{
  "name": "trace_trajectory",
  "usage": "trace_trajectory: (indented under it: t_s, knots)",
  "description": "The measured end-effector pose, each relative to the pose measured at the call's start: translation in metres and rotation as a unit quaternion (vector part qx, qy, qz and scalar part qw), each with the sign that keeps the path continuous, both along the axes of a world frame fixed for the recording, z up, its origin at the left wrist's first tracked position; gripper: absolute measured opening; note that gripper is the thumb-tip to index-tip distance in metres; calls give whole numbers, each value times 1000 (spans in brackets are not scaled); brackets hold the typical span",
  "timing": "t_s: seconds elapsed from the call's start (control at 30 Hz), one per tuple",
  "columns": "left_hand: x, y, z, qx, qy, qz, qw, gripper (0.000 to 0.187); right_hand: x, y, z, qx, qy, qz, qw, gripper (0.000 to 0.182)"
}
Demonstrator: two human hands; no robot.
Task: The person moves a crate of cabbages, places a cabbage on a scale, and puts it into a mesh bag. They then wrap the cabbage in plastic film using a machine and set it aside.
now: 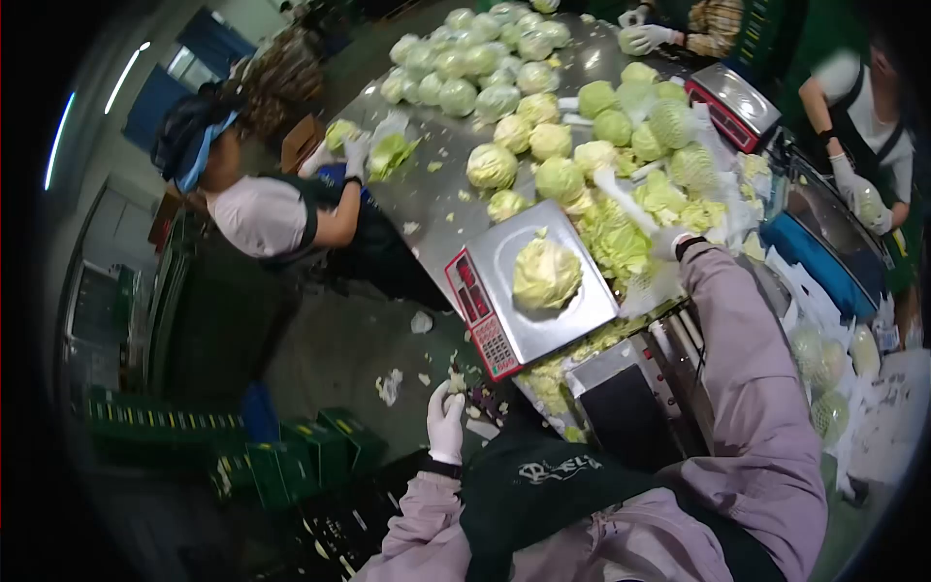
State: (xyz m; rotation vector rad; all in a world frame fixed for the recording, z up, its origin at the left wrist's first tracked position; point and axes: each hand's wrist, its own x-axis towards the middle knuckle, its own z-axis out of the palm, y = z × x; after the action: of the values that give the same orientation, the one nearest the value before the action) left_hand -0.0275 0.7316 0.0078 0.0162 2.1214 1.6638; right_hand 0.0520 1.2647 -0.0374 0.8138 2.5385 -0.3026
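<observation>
A pale green cabbage (547, 274) sits on the metal pan of a red-edged digital scale (572, 330) at the table's near corner. My left hand (446, 425), in a white glove, is low beside the scale, over the floor; its fingertips are pressed together near a small pale scrap. What it holds, if anything, is too small to name. My right hand (666, 242), also gloved, is closed at the lower end of a white foam net (624, 199). The net lies over loose cabbage leaves (616, 241) right of the scale.
Wrapped cabbages (475, 58) and bare ones (492, 166) crowd the metal table (441, 204). A co-worker (272, 209) handles a cabbage at the left; others work at the top and right. A wrapping machine (626, 403) stands close in front. Green crates (291, 466) are lower left.
</observation>
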Motion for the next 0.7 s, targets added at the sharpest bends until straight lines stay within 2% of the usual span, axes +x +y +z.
trace_trajectory:
  t_s: [0.03, 0.07, 0.1, 0.13, 0.17, 0.2, 0.27, 0.33, 0.37, 0.4, 0.43, 0.47, 0.5, 0.57, 0.6, 0.63, 0.67, 0.7]
  knots:
    - [2, -3, -1, -2, -12, 5, 1000, 42, -5, -8, 15, 33, 54, -9, 998, 45]
    - [3, -1, -3, -22, -14, -5, 1000, 40, -3, -21, 31, 48, 193, -72, 977, 42]
    - [4, 4, -7, -1, -48, -14, 999, 38, -2, -28, 49, 87, 282, -62, 953, 41]
    - [5, 15, -7, 34, -64, -37, 997, 37, 1, -46, 85, 56, 363, -69, 928, 42]
    - [4, 27, -5, 7, -44, -91, 995, 36, 7, -54, 100, 47, 501, -42, 863, 44]
    - [2, 38, -13, 42, -86, -130, 987, 34, 11, -65, 122, 16, 595, -50, 802, 41]
    - [3, 64, -19, 95, -62, -235, 965, 32, 43, -115, 194, -28, 658, -84, 748, 33]
    - [8, 85, -2, 79, -43, -316, 944, 31, 87, -143, 230, -123, 678, -193, 699, 23]
    - [10, 92, 6, 63, -51, -349, 934, 31, 106, -154, 237, -126, 733, -191, 641, 21]
    - [14, 98, 8, 66, -44, -364, 928, 31, 127, -166, 243, -221, 761, -198, 577, 22]
    - [18, 103, 9, 67, -36, -380, 922, 31, 144, -180, 249, -349, 785, -198, 472, 22]
    - [23, 105, 6, 110, -56, -377, 918, 31, 161, -184, 241, -411, 784, -264, 383, 24]
    - [25, 108, 12, 85, -70, -399, 910, 31, 180, -184, 225, -466, 772, -326, 285, 27]
    - [30, 113, -9, 180, -184, -392, 883, 31, 213, -192, 155, -544, 712, -369, 247, 26]
    - [31, 115, -5, 181, -185, -400, 879, 31, 216, -201, 122, -540, 629, -424, 364, 24]
    - [32, 118, 6, 202, -236, -418, 854, 32, 219, -206, 100, -525, 529, -471, 472, 23]
    - [36, 118, 16, 220, -287, -434, 825, 33, 200, -230, 103, -626, 466, -428, 455, 23]
    - [42, 117, 25, 219, -289, -439, 822, 33, 176, -262, 101, -718, 396, -379, 430, 24]
